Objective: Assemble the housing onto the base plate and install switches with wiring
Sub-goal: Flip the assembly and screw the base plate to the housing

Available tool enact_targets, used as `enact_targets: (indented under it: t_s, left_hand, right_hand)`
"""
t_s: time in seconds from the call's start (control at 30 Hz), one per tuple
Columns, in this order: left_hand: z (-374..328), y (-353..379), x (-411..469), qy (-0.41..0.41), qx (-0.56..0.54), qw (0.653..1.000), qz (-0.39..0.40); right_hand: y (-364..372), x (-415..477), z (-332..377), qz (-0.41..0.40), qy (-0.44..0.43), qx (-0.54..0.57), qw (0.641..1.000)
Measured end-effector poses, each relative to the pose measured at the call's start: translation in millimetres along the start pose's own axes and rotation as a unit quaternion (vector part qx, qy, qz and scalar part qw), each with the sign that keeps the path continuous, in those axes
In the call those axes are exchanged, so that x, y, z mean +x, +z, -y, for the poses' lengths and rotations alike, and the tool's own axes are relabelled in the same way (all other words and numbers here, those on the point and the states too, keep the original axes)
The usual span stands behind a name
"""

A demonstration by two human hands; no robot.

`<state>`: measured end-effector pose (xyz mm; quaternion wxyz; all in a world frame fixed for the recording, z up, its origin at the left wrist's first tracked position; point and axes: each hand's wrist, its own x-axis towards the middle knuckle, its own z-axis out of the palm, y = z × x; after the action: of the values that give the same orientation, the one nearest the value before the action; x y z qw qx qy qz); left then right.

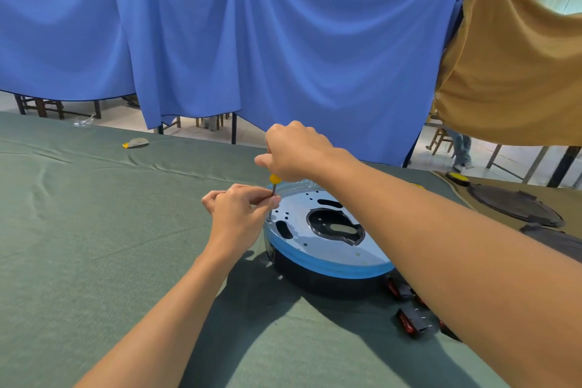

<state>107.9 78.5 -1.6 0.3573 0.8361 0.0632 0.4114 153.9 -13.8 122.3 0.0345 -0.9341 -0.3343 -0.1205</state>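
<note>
A round base plate (327, 249) with a shiny, blue-filmed face lies on top of a black housing (327, 285) on the green cloth. My right hand (296, 151) grips the yellow handle of a screwdriver (274, 181) that stands upright at the plate's left edge. My left hand (239, 211) pinches the screwdriver's metal shaft just above the plate. Black switches with red rockers (409, 320) lie on the cloth to the right of the housing, partly hidden under my right forearm.
Green cloth (94, 246) covers the table. More black round parts (516, 205) lie on brown cloth at the right. A small yellow-and-grey item (136, 143) sits far left near the table's back edge. Blue and brown sheets hang behind.
</note>
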Motion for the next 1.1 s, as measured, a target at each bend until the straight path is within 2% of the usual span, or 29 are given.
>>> enact_targets:
  t_s: [0.1,0.17,0.27,0.33,0.43,0.57,0.67,0.77,0.93,1.1]
  left_hand:
    - [-1.0,0.2,0.7,-0.005,0.007,1.0,0.007]
    - [-0.5,0.7,0.5,-0.007,0.004,1.0,0.008]
    - [0.6,0.6,0.2,-0.008,-0.012,1.0,0.006]
    - [0.5,0.3,0.5,-0.008,-0.017,1.0,0.007]
    - [-1.1,0.5,0.3,-0.009,-0.008,1.0,0.005]
    - [-0.6,0.7,-0.2,-0.007,-0.008,1.0,0.001]
    - [-0.3,0.0,0.3,-0.008,-0.01,1.0,-0.002]
    - [0.9,-0.4,1.7,-0.011,0.005,1.0,0.018]
    - [1.8,0.8,1.9,-0.013,-0.018,0.998,0.052]
    - [1.7,-0.3,2.5,-0.016,-0.016,1.0,0.013]
  right_hand:
    - [-6.6,3.0,-1.7,0.041,-0.04,0.055,0.997]
    - [-6.8,3.1,-0.6,0.011,-0.037,0.073,0.997]
    - [-2.8,1.6,1.1,-0.029,0.001,0.011,1.0]
    - [-3.3,2.0,-1.2,0.005,-0.002,0.002,1.0]
    - [-7.3,3.6,-3.3,0.05,-0.026,0.077,0.995]
    - [-0.9,1.4,0.3,-0.018,0.006,0.018,1.0]
    - [-2.7,3.1,1.0,0.016,0.003,-0.005,1.0]
    - [-8.3,4.8,4.2,0.05,-0.036,0.051,0.997]
    - [-5.7,5.7,1.5,-0.006,-0.036,0.023,0.999]
    - [-2.1,5.5,1.1,-0.04,-0.022,-0.061,0.997]
